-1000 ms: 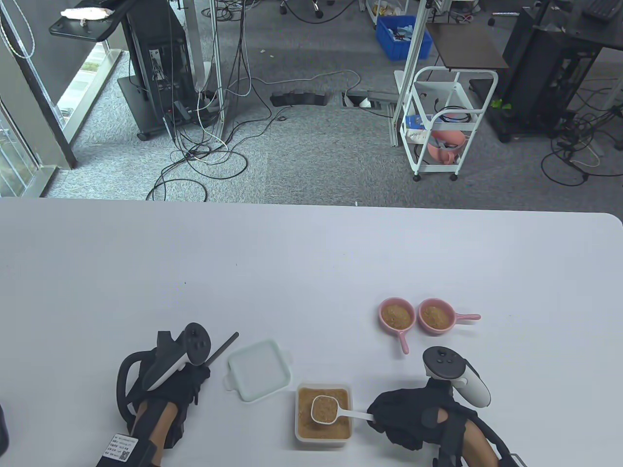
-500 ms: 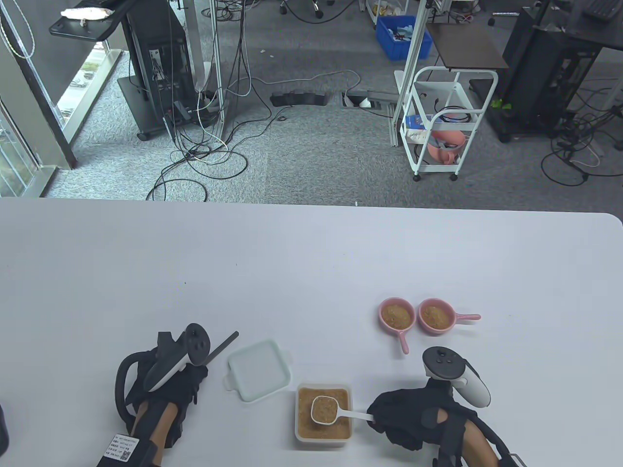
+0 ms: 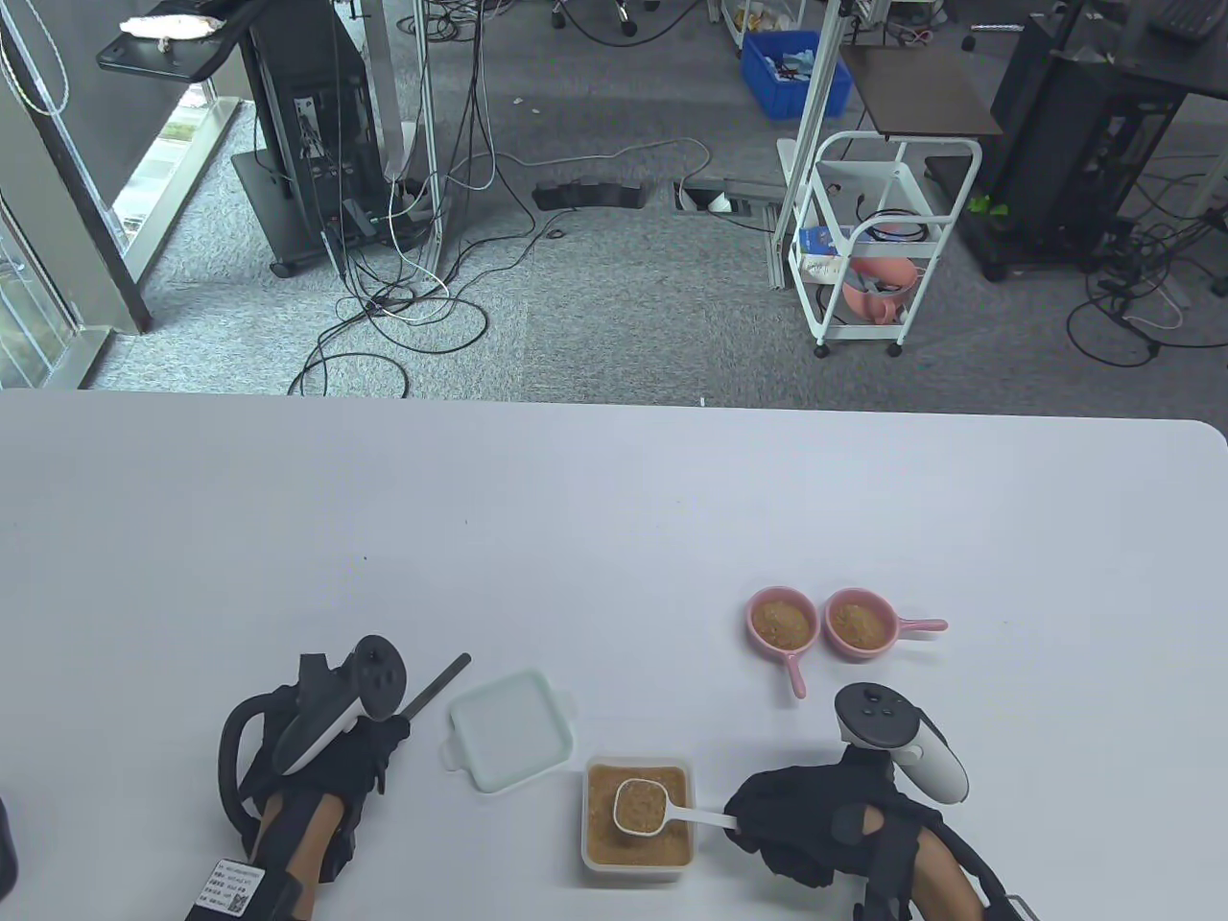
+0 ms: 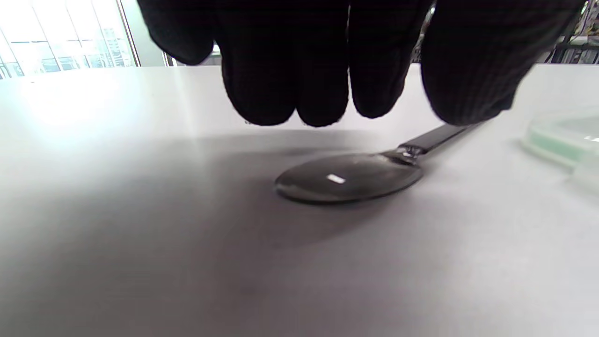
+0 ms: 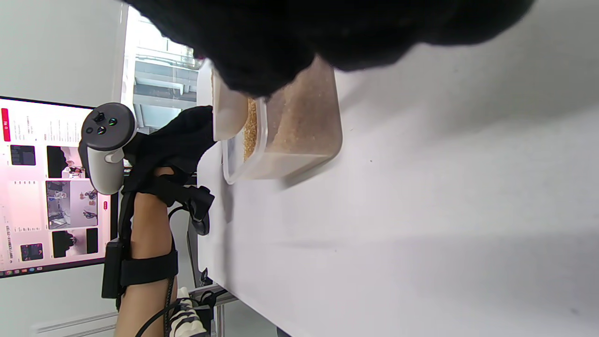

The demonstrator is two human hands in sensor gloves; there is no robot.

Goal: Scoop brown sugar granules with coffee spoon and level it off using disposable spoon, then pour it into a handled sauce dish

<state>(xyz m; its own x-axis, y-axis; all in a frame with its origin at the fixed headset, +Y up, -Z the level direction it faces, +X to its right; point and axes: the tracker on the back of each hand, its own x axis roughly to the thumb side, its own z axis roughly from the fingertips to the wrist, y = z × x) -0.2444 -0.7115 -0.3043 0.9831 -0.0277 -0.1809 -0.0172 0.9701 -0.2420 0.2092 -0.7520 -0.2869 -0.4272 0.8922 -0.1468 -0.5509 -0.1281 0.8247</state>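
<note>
While right hand (image 3: 815, 825) holds coffee spoon (image 3: 641, 806), heaped

Even, bright daylight is cast from windows (image 4: 56, 42) at the left. The table (image 4: 140, 210) is shadowed beneath blurred gloved fingers (image 4: 281, 70); edges are visibly distorted.

A white square lid (image 3: 508, 731) lies flat on the table (image 3: 614, 518).
</note>
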